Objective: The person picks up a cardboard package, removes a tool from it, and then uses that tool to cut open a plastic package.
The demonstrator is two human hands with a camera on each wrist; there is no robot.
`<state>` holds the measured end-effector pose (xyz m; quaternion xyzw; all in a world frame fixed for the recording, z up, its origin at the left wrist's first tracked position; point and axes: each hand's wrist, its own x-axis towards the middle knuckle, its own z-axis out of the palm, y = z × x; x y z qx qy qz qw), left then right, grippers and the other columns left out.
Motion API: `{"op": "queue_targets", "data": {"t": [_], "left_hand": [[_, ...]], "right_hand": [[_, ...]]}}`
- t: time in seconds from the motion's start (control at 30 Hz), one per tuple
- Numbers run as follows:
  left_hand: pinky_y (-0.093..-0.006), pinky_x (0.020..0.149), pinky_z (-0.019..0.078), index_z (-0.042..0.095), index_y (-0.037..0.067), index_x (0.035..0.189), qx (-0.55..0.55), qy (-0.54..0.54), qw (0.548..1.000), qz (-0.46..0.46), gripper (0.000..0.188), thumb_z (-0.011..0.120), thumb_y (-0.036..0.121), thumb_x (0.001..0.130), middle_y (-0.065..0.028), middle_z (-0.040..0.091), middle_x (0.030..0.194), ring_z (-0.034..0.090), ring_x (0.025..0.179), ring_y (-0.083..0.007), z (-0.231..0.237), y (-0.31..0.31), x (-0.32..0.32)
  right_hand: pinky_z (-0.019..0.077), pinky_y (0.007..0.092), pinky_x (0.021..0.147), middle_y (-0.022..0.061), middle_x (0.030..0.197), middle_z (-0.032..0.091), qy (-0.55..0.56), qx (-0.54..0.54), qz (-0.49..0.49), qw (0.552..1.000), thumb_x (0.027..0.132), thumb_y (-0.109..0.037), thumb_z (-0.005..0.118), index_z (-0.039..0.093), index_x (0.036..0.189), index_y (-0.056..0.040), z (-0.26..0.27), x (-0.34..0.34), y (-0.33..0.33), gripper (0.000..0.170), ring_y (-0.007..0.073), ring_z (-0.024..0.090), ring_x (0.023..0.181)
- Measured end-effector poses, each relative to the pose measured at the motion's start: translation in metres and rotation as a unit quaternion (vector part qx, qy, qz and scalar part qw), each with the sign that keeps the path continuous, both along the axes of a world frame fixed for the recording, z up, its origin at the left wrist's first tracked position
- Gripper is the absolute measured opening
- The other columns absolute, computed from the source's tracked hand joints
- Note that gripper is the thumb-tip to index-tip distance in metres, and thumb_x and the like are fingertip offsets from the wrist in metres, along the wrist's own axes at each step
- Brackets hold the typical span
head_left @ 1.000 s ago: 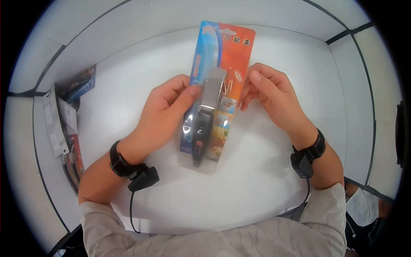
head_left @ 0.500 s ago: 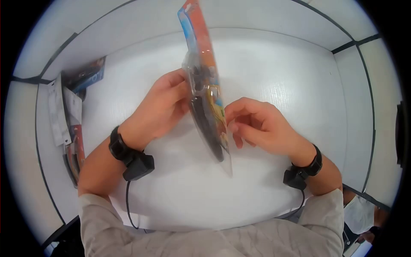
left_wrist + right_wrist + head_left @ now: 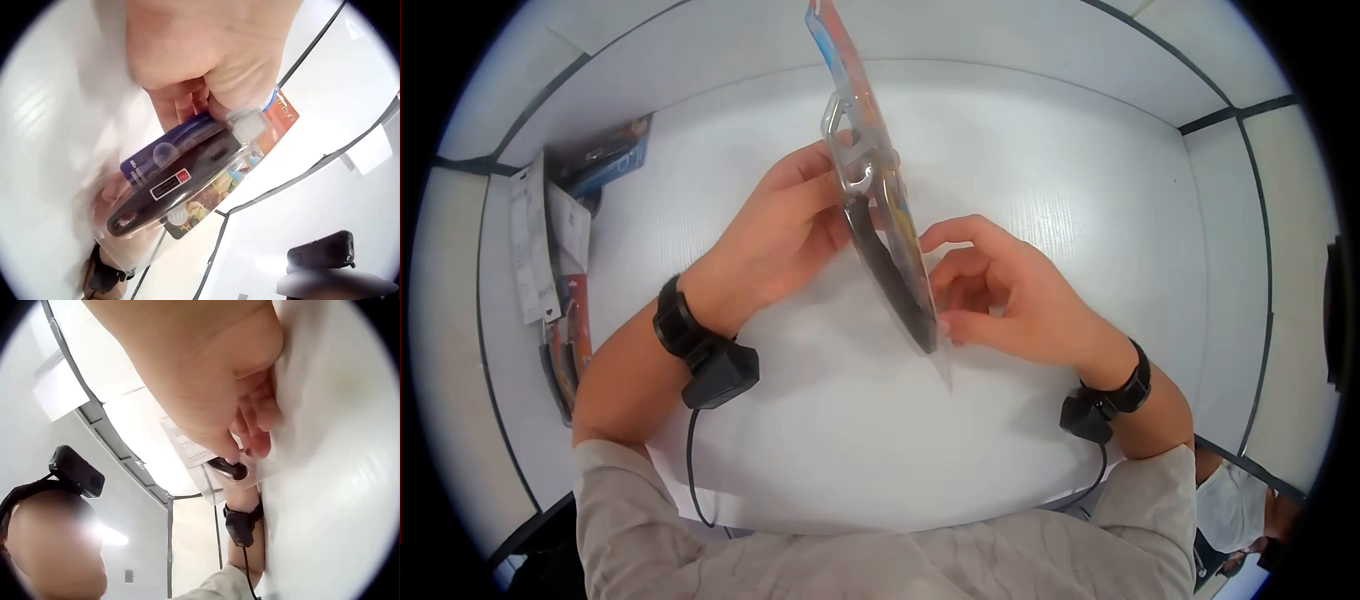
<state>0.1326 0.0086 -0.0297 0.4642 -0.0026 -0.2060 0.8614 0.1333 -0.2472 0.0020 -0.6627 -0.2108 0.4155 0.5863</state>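
A blister-packed kitchen clamp (image 3: 883, 262) with a black handle and a metal head stands nearly edge-on in the head view, held over the white table. My left hand (image 3: 775, 225) pinches it at the middle of its left side, beside the metal head. In the left wrist view, the clear plastic over the black handle (image 3: 178, 181) shows, with the blue and orange card behind. My right hand (image 3: 1020, 295) holds the lower right edge between thumb and curled fingers. The right wrist view shows the thumb by the handle's end and the printed card back (image 3: 187, 447).
Along the left wall stand several packaged tools: a white-carded pack (image 3: 532, 240), a blue-carded pack (image 3: 612, 165) and a red-carded one (image 3: 570, 340) with black handles. White walls (image 3: 1040, 45) enclose the table (image 3: 1050, 160). Another person (image 3: 1235, 505) shows at the lower right.
The package has turned from facing the head camera to nearly edge-on, its top tilting away and left. My right hand has moved down and in from the upper right edge to the lower edge.
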Motion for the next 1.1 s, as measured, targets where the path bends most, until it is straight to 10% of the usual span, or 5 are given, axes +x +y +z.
{"op": "queue_targets", "data": {"t": [0.9,1.1], "left_hand": [[-0.033,0.092,0.0539,0.046,0.003,0.138,0.105,-0.02,0.992,0.075,0.034,0.049,0.019,0.108,-0.0081,0.067,0.109,0.063,0.103,-0.0133,0.008,-0.017,-0.008],[-0.0315,0.092,0.0527,0.044,0.001,0.14,0.063,-0.001,0.994,0.089,0.036,0.046,0.018,0.109,-0.0094,0.066,0.115,0.064,0.102,-0.0151,0.005,-0.015,-0.009]], "right_hand": [[0.0478,0.0226,0.053,0.0096,0.098,0.07,0.094,0.059,-0.028,0.993,0.093,0.004,0.048,0.043,0.137,-0.0009,0.002,0.017,-0.005,0.045,0.0144,0.07,0.072],[0.0499,0.024,0.056,0.0063,0.094,0.072,-0.077,0.078,-0.041,0.993,0.09,-0.009,0.071,0.057,0.122,-0.0053,-0.024,0.0,-0.002,0.035,0.0136,0.067,0.067]]}}
